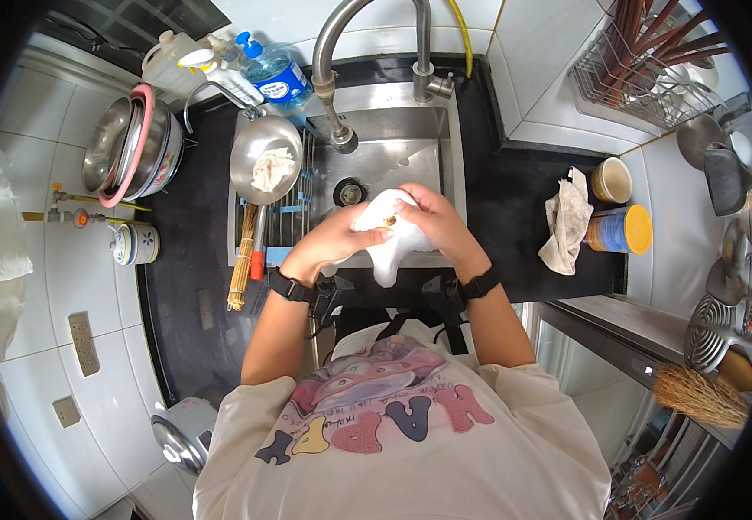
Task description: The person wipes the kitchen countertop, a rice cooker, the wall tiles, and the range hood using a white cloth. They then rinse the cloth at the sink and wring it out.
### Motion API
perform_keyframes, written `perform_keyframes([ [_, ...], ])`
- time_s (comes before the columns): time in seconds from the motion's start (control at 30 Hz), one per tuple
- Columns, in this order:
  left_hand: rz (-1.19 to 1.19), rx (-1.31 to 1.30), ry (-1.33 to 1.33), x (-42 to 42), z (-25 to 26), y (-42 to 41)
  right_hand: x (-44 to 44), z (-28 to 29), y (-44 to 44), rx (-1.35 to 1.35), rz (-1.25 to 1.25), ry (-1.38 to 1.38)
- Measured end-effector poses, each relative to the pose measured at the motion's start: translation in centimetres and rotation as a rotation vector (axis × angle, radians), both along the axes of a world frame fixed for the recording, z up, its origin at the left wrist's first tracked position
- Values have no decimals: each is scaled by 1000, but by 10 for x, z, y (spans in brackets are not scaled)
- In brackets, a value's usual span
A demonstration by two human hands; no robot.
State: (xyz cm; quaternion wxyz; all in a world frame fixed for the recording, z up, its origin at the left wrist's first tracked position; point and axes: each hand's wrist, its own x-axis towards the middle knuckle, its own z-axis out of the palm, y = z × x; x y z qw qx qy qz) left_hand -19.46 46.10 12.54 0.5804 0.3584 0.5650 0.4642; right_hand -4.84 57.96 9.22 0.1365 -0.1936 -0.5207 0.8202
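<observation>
A white cloth [402,237] with a brownish stain is stretched between my two hands above the front of the stainless steel sink [408,127]. My left hand [337,237] grips its left side, thumb lying just below the stain. On the other side my right hand [438,214] pinches the cloth, its thumb close above the stain. One end of the cloth hangs down toward the counter edge. Behind the hands, the drain [350,193] shows in the sink floor, and the faucet's spout head [343,138] points down into the basin.
Left of the basin, a metal ladle-like pan [265,143] holding a crumpled pale cloth [274,169] lies over a drying rack [308,169], beside a bamboo brush [243,260]. A blue soap bottle [278,78] stands behind. A rag [566,224] and a canister [623,229] sit at right.
</observation>
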Motion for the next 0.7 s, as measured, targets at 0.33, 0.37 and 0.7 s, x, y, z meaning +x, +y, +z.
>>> perform_keyframes([
  [0.33,32,-122,-10,2,0,1,-5,-15,-7,-49,-11,24],
  [0.37,36,-65,-22,4,1,-1,-6,-12,-5,-53,-11,22],
  [0.7,-45,-220,10,-9,-8,-10,-11,-17,-16,-90,30,2],
])
